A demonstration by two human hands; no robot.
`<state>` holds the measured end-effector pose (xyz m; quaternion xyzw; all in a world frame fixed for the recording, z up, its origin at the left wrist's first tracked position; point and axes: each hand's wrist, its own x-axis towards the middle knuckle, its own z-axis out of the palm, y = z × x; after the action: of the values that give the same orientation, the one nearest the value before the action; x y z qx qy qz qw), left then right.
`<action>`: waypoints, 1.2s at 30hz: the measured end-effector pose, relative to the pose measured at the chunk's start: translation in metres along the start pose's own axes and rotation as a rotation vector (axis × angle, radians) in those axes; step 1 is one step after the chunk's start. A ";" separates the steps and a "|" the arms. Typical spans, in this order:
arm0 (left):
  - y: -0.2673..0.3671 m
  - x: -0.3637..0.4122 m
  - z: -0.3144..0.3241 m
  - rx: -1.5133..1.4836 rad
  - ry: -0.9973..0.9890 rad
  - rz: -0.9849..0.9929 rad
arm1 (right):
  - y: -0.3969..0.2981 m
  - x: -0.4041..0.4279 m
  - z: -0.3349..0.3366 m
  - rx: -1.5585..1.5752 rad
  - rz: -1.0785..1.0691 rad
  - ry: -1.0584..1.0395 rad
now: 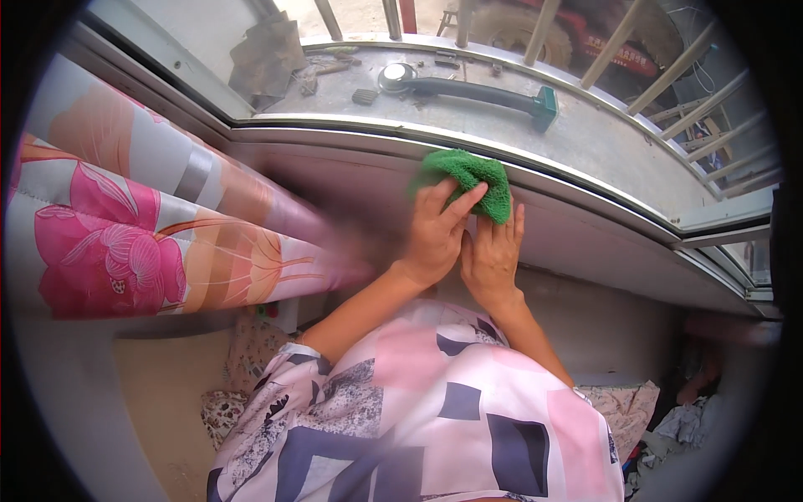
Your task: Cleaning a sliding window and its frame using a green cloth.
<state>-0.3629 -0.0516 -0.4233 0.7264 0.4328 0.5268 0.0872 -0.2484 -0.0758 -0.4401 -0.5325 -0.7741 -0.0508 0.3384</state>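
Observation:
A green terry cloth (467,172) is bunched against the inner edge of the window frame (401,135), over the pinkish sill (376,176). Gripping its near side is my left hand (436,229), with thumb and fingers pressed into the folds. My right hand (494,257) is close beside it, back upward. The cloth's near edge covers some of its fingertips, and its outer finger shows to the right. Both hands hold the cloth between them.
A floral curtain (113,263) hangs gathered at left. Beyond the frame, a long dark-handled tool (477,91) and debris lie on the outer ledge (351,100), which metal bars (533,31) enclose. Clothes (680,423) are piled at lower right.

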 end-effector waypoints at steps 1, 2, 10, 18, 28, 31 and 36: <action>-0.005 0.002 -0.001 0.015 0.006 -0.004 | -0.002 0.002 0.005 0.034 0.012 0.034; -0.010 0.003 -0.004 -0.026 0.015 0.015 | -0.006 0.005 0.010 0.071 0.023 0.067; -0.084 -0.013 -0.048 0.212 0.284 -0.033 | -0.052 0.047 0.044 0.172 -0.236 -0.067; -0.152 0.032 -0.128 0.418 0.678 -0.235 | -0.122 0.100 0.091 0.519 -0.385 -0.070; -0.104 -0.002 -0.060 0.280 0.535 -0.311 | -0.067 0.039 0.038 0.813 -0.181 -0.154; -0.086 -0.007 -0.038 0.123 0.513 -0.316 | -0.047 0.022 0.027 0.844 -0.123 -0.169; -0.055 -0.010 -0.005 0.147 0.357 -0.294 | -0.024 0.004 -0.001 0.840 -0.022 -0.090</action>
<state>-0.3974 -0.0274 -0.4603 0.5553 0.5795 0.5957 0.0320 -0.2698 -0.0835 -0.4305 -0.3415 -0.7473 0.2890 0.4912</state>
